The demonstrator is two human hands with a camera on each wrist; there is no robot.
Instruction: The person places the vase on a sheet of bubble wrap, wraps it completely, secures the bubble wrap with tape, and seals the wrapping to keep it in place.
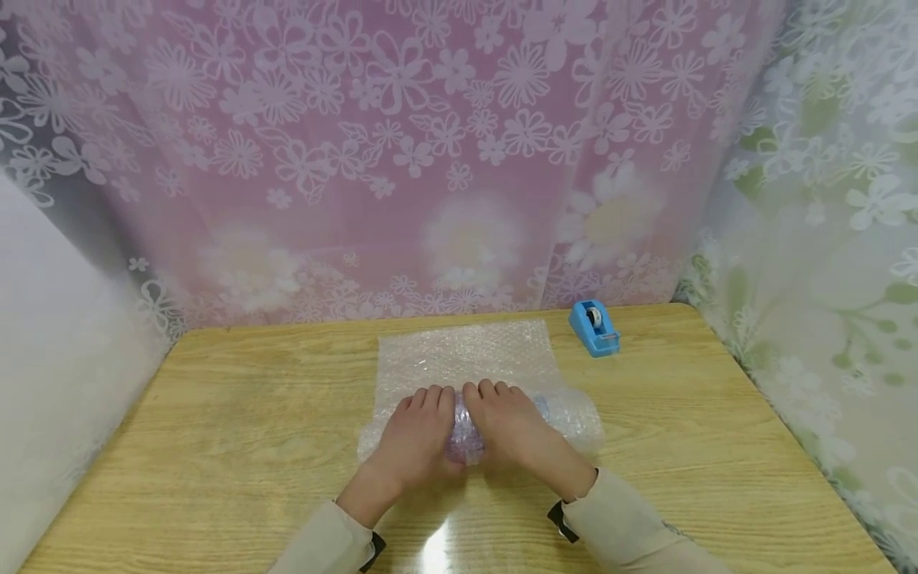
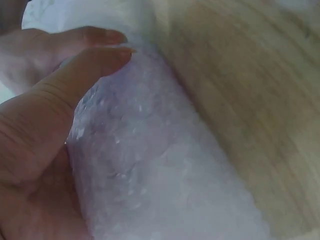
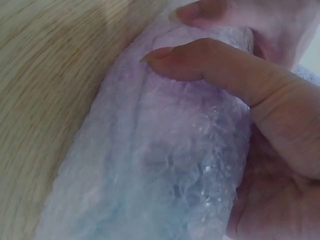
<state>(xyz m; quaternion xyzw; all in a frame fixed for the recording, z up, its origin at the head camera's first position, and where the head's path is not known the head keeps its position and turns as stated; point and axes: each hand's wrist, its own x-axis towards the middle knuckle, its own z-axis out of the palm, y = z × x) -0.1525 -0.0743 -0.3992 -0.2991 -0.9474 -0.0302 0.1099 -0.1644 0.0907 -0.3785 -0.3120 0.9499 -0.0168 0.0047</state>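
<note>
A bubble-wrap roll (image 1: 466,442) lies crosswise on the table, with something purple and pale blue showing dimly through its layers. The kind of thing inside cannot be made out. My left hand (image 1: 421,426) grips the roll just left of its middle, fingers over the top and thumb on the near side. Close beside it, my right hand (image 1: 511,422) holds the roll the same way. Both wrist views show the thumbs pressing the wrap, nearly side by side. A flat sheet of bubble wrap (image 1: 466,351) extends from the roll toward the back of the table.
A blue tape dispenser (image 1: 595,328) with a tape roll in it stands at the back right of the wooden table (image 1: 251,422). Behind the table hangs a pink flowered curtain (image 1: 402,159). Pale hangings (image 1: 825,263) flank the right side.
</note>
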